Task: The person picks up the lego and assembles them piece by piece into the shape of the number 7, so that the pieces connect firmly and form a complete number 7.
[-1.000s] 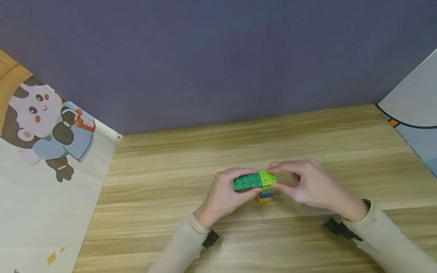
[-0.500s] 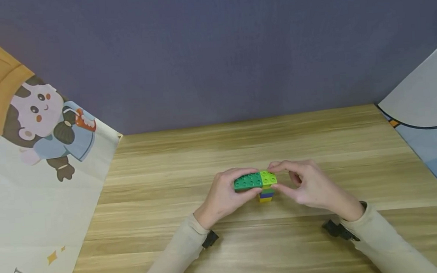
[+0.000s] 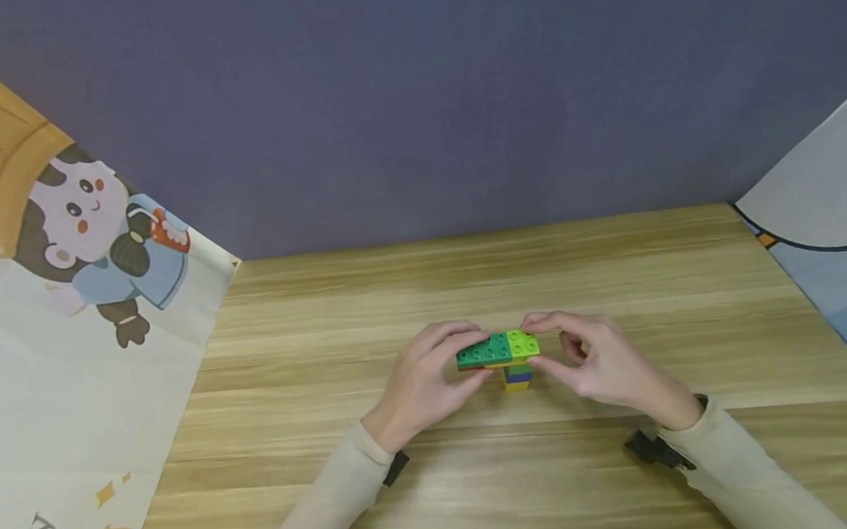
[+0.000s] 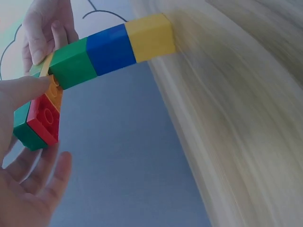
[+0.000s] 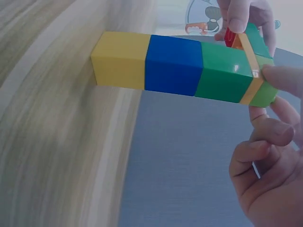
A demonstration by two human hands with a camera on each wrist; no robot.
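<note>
A tower of building bricks stands upright on the table: a yellow brick (image 5: 120,61) at the bottom, then a blue brick (image 5: 173,65), then a green brick (image 5: 226,71). A thin orange layer (image 5: 251,68) caps it and juts out to the left. Above that lie a dark green brick (image 3: 484,351) and a lime green brick (image 3: 523,343), side by side. A red brick (image 4: 45,117) sits under the dark green one. My left hand (image 3: 421,380) holds the dark green brick's end between thumb and fingers. With thumb and index finger, my right hand (image 3: 601,363) pinches the lime green brick.
The wood-grain table (image 3: 339,301) spreads around the tower. A dark blue-grey panel (image 3: 415,113) rises behind it. Printed panels flank both sides, a cartoon figure (image 3: 90,210) on the left one.
My left hand has shifted slightly left and its fingers have spread, uncovering more of the dark green brick and its underside. The right hand stays nearly still on the lime green brick.
</note>
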